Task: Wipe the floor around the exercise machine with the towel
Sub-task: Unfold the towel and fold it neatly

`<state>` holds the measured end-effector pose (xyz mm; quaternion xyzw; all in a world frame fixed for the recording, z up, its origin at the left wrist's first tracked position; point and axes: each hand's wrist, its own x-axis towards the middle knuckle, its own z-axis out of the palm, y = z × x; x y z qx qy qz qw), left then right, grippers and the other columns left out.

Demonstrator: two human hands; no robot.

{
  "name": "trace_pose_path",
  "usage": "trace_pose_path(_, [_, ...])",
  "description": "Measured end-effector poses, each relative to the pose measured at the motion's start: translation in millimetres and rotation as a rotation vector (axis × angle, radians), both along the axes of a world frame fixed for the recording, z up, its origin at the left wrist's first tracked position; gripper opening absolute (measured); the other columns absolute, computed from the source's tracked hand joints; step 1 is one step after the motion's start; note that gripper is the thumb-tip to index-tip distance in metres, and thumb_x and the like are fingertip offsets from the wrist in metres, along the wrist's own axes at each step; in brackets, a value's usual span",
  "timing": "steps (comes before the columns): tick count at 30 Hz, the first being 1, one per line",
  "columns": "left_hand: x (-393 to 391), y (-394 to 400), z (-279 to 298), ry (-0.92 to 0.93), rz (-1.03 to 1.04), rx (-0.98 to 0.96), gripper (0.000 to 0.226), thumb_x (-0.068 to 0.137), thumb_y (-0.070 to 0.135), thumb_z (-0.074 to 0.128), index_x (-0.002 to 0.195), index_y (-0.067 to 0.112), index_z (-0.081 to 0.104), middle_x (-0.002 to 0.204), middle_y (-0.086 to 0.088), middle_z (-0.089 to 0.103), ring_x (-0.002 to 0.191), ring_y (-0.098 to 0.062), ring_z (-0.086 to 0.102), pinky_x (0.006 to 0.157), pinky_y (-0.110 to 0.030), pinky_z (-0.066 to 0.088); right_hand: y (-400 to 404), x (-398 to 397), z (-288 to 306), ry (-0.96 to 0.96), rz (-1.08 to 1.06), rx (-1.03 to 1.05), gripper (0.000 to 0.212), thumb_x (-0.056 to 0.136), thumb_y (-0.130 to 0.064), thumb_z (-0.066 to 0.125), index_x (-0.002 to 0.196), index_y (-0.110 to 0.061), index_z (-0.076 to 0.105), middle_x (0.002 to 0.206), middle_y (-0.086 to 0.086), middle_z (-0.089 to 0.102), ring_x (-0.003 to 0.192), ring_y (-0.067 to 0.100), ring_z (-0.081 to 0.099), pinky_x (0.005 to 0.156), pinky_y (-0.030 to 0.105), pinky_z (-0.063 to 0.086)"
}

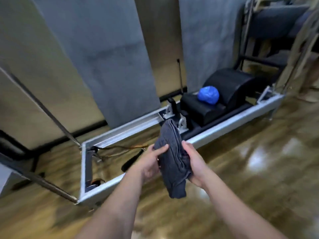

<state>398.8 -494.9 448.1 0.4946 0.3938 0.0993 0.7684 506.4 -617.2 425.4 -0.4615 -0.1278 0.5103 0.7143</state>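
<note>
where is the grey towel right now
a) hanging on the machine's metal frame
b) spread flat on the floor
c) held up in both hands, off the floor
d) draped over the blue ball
c: the left hand and right hand both grip the bunched grey towel in the air above the floor, in front of the exercise machine.

A dark grey towel [173,161] of soft, matt woven cloth hangs bunched between bare hands above a glossy brown floor [241,169] whose polished surface throws back white glare. The machine [138,175] beside it has a frame of pale, brushed-looking metal, dull rather than shiny, carrying black pads [207,107] with a smooth, faintly sheened vinyl-like skin. On the pads rests a blue ball [208,95], wrinkled and glossy like thin plastic.
</note>
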Motion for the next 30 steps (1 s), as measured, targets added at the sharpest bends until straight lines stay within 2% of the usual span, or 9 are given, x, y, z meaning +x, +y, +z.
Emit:
trace_pose_path(5, [-76, 25, 149, -0.11, 0.322, 0.386, 0.079, 0.068, 0.023, 0.09, 0.132, 0.024, 0.044, 0.122, 0.0, 0.067, 0.107, -0.022, 0.067, 0.091, -0.052, 0.054, 42, -60, 142, -0.386, 0.108, 0.112, 0.088, 0.066, -0.061, 0.082, 0.135, -0.015, 0.051, 0.124, 0.005, 0.07, 0.114, 0.023, 0.067, 0.098, 0.046, 0.054])
trace_pose_path(8, [-126, 32, 222, -0.139, 0.377, 0.613, 0.065, 0.067, 0.021, 0.088, 0.125, 0.014, 0.058, 0.115, -0.005, 0.072, 0.105, -0.025, 0.069, 0.096, -0.049, 0.053, 60, -90, 206, -0.655, 0.076, 0.172, 0.039, 0.081, -0.039, 0.081, 0.113, -0.024, 0.064, 0.109, -0.007, 0.075, 0.102, 0.012, 0.071, 0.083, 0.029, 0.059])
trace_pose_path(11, [-177, 34, 280, -0.221, 0.419, 0.758, 0.026, 0.08, 0.016, 0.08, 0.104, 0.014, 0.071, 0.104, -0.006, 0.076, 0.093, -0.019, 0.073, 0.081, -0.035, 0.059, 75, -113, 263, -0.762, 0.02, 0.247, 0.011, 0.09, -0.027, 0.075, 0.096, -0.029, 0.067, 0.089, -0.021, 0.075, 0.088, 0.001, 0.07, 0.064, 0.013, 0.054])
trace_pose_path(14, [-219, 32, 326, -0.225, 0.538, 0.942, 0.015, 0.086, 0.02, 0.075, 0.101, 0.02, 0.071, 0.1, 0.004, 0.077, 0.09, -0.012, 0.071, 0.071, -0.023, 0.056, 87, -126, 304, -0.788, 0.003, 0.304, 0.003, 0.092, -0.031, 0.071, 0.092, -0.029, 0.069, 0.085, -0.023, 0.074, 0.083, -0.001, 0.07, 0.06, 0.014, 0.052])
trace_pose_path(17, [-246, 31, 355, -0.212, 0.675, 1.091, 0.008, 0.091, 0.026, 0.07, 0.099, 0.026, 0.069, 0.099, 0.008, 0.075, 0.094, -0.01, 0.07, 0.083, -0.029, 0.057, 101, -142, 329, -0.817, 0.033, 0.388, 0.012, 0.095, -0.033, 0.067, 0.091, -0.022, 0.071, 0.083, -0.016, 0.075, 0.074, 0.005, 0.07, 0.056, 0.016, 0.049])
trace_pose_path(21, [-257, 44, 378, -0.174, 0.878, 1.174, 0.011, 0.094, 0.036, 0.062, 0.096, 0.026, 0.068, 0.095, 0.008, 0.073, 0.092, -0.011, 0.067, 0.09, -0.039, 0.055, 130, -158, 349, -0.744, 0.163, 0.434, 0.018, 0.097, -0.034, 0.063, 0.093, -0.018, 0.071, 0.08, 0.002, 0.072, 0.073, 0.016, 0.065, 0.065, 0.035, 0.049])
trace_pose_path(23, [-257, 50, 388, -0.101, 0.868, 1.254, 0.014, 0.095, 0.035, 0.061, 0.098, 0.023, 0.067, 0.097, 0.004, 0.073, 0.095, -0.015, 0.067, 0.094, -0.046, 0.052, 141, -163, 359, -0.676, 0.276, 0.445, 0.016, 0.092, -0.035, 0.068, 0.1, -0.021, 0.07, 0.087, 0.003, 0.075, 0.075, 0.016, 0.071, 0.066, 0.035, 0.053])
trace_pose_path(26, [-260, 53, 399, 0.053, 0.771, 1.432, 0.016, 0.094, 0.036, 0.06, 0.098, 0.021, 0.064, 0.097, 0.001, 0.071, 0.097, -0.02, 0.066, 0.094, -0.047, 0.05, 156, -167, 373, -0.636, 0.407, 0.5, 0.039, 0.078, -0.053, 0.077, 0.106, -0.027, 0.07, 0.097, -0.007, 0.078, 0.085, 0.012, 0.075, 0.061, 0.029, 0.056])
trace_pose_path(30, [-277, 42, 405, 0.071, 0.776, 1.464, 0.024, 0.088, 0.05, 0.059, 0.098, 0.028, 0.063, 0.092, 0.005, 0.07, 0.095, -0.018, 0.065, 0.089, -0.041, 0.051, 178, -164, 388, -0.62, 0.312, 0.483, 0.038, 0.087, -0.054, 0.07, 0.083, -0.016, 0.071, 0.072, -0.009, 0.074, 0.064, 0.01, 0.07, 0.052, 0.026, 0.055])
